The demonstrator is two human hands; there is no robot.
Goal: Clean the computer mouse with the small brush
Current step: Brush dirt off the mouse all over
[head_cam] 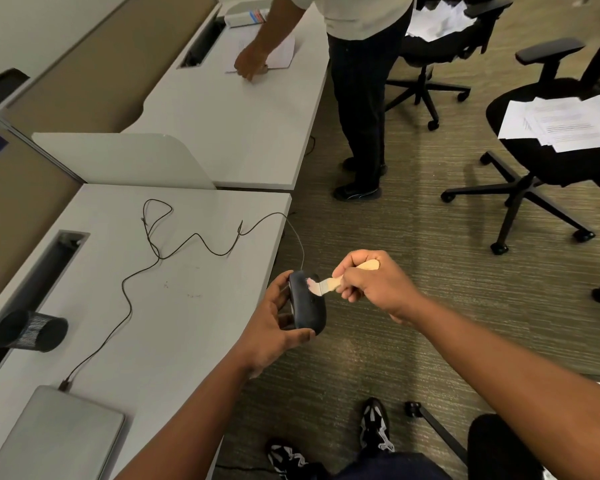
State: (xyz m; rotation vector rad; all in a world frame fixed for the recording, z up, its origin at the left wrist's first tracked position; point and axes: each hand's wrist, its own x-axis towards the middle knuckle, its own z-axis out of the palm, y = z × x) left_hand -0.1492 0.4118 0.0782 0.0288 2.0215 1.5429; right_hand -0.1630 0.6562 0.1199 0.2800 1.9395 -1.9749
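This was an office. White partitioned desks [174, 299] ran from nine toward twelve o'clock, a closed laptop [56, 434] lay at eight, and swivel chairs [548, 147] stacked with printed papers [565, 123] stood on carpet [395, 265] at two.

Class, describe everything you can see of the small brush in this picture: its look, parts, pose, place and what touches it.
The small brush has a pale, wood-like flat handle, a narrow metal band and short whitish bristles with a pinkish tinge. The right hand grips the handle with curled fingers, its end poking out past the thumb. The brush lies roughly level, bristles pointing left, tips touching the upper end of the dark computer mouse, which the left hand holds in the air beside the desk edge.
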